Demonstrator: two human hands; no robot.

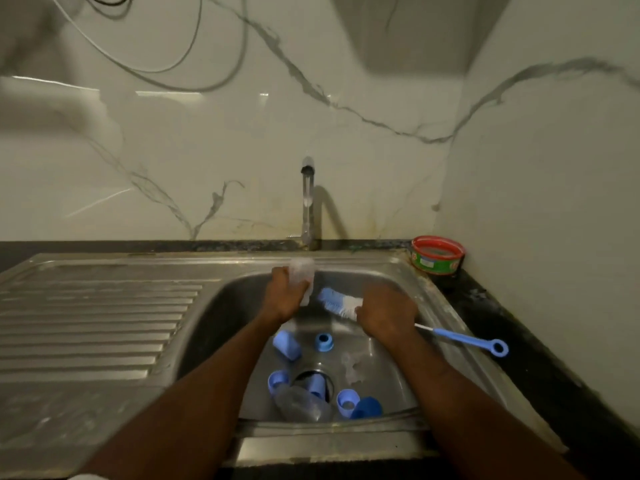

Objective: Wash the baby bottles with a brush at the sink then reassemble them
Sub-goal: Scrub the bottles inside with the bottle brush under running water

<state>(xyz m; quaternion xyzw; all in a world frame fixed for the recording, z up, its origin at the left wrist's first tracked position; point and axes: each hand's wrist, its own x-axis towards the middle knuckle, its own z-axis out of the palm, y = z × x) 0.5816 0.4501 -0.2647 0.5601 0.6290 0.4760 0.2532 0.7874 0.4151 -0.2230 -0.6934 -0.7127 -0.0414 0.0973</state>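
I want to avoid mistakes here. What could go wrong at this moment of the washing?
1. Small blue parts, like the ring, lie loose near the open drain; one might slip in.
2. The left hand holds the wet clear bottle over the sink; it may slip while the right hand works the brush.

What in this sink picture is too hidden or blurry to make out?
Head view:
- Bottle: motion blur and the left hand hide its mouth.
- Brush: the right hand covers its middle.
- Drain: partly covered by blue parts.
- Red tub: label too small to read.
- Tap: running water unclear.
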